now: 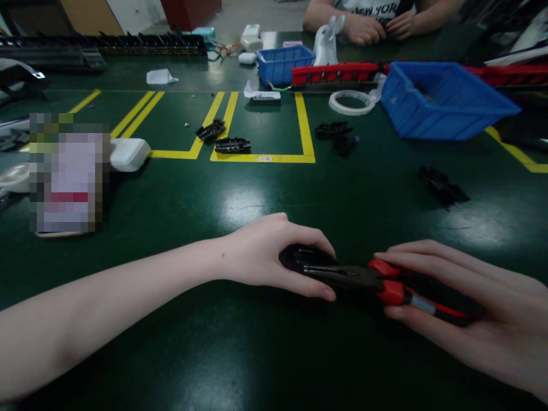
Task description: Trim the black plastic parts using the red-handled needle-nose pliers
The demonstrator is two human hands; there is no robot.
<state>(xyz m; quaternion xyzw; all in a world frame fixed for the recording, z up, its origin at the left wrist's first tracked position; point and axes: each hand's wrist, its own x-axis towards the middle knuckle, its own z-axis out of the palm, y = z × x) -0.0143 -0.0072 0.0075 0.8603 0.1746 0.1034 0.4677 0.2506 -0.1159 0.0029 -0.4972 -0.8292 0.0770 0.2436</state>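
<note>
Fingers and thumb of my left hand (274,251) wrap round a glossy black plastic part (295,257) low over the green table. My right hand (462,308) grips a pair of long-nose pliers (391,291) by their red handles. The pliers' dark jaws point left and reach onto the black part, between my left thumb and fingers. Whether the jaws clamp something there I cannot tell. Beyond my right hand lies another small black part (443,185). Further off, near the yellow tape, are several similar black pieces (232,145).
A blue bin (445,105) stands at the back right, with a tape roll (351,103) beside it. A smaller blue bin (285,64) and a red strip (336,73) sit behind. At left are a blurred phone-like object (71,182) and a white case (128,154). Someone sits opposite.
</note>
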